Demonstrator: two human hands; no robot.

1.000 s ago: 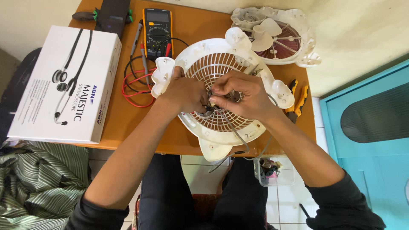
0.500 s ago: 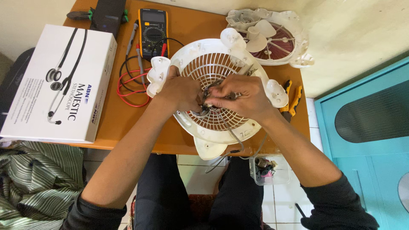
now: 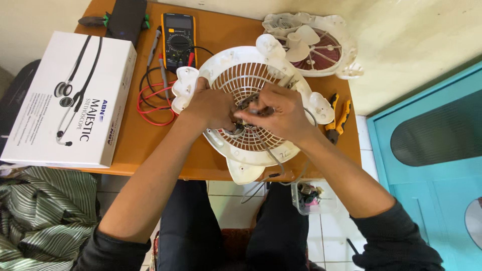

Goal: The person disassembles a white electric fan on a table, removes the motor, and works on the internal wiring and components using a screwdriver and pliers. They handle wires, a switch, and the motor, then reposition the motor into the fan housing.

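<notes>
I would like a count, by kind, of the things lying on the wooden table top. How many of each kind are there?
White round fan housings: 2 (one under the hands, one with blades)
Multimeter: 1
White box: 1
Orange-handled pliers: 1
Black device: 1
Total: 6

1. White rectangular carton [image 3: 70, 98], lying flat at the left end of the bench [image 3: 150, 145]; lid shows a pictured stethoscope, with blue and dark lettering.
2. Multimeter [image 3: 178, 40], yellow-and-black, at the far bench edge; small grey rectangular screen [image 3: 179, 23] at its top, reading indistinct.
</notes>
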